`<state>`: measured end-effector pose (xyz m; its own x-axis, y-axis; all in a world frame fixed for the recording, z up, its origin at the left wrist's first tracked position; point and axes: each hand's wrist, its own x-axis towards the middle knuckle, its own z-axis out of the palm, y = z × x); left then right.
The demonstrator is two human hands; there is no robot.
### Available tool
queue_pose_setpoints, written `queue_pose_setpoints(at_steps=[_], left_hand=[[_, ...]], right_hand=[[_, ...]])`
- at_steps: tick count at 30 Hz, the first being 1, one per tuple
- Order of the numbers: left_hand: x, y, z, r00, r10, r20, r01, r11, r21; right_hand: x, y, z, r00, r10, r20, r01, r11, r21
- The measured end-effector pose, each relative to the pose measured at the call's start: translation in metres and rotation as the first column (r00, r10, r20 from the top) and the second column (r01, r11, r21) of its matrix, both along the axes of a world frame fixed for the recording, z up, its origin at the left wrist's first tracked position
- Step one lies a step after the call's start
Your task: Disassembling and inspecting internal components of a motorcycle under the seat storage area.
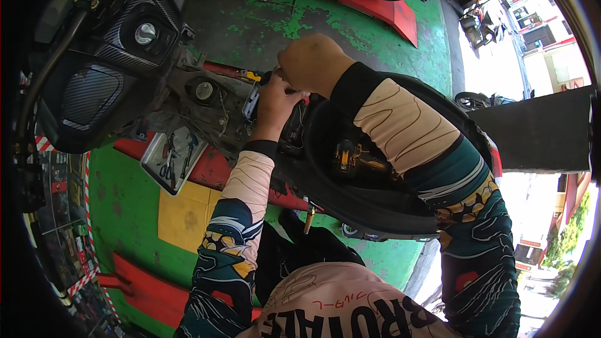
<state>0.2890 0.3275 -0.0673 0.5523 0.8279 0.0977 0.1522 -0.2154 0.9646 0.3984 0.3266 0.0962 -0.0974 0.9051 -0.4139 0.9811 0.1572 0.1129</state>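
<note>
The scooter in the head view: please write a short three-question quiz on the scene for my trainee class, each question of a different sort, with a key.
1. Multiple choice. Beside the scooter, hand tools lie in:
A) a wooden crate
B) a grey tray
C) a round bucket

2. True or false. The person's left hand and right hand are close together over the scooter.

3. Fill the gap. An object coloured black and ____ lies in the scooter's open black compartment.

Key: 1. B; 2. True; 3. yellow
</note>
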Motion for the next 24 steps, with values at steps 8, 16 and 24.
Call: queue_pose_setpoints(at_steps=[8,16,24], left_hand=[[-0.015,0.007,-0.010,0.998,0.051,0.039,-0.053,0.996,0.066],[-0.018,0.008,-0.018,1.000,0.003,-0.015,-0.001,0.992,0.125],[-0.004,-0.004,0.005,1.000,0.013,-0.023,-0.013,1.000,0.020]], right_hand=[[-0.017,-0.011,0.003,0.996,0.061,-0.071,-0.040,0.965,0.259],[-0.006,-0.001,-0.003,0.952,0.306,-0.025,-0.304,0.951,0.062],[-0.007,-0.002,-0.010,1.000,-0.023,0.006,0.023,1.000,-0.006]])
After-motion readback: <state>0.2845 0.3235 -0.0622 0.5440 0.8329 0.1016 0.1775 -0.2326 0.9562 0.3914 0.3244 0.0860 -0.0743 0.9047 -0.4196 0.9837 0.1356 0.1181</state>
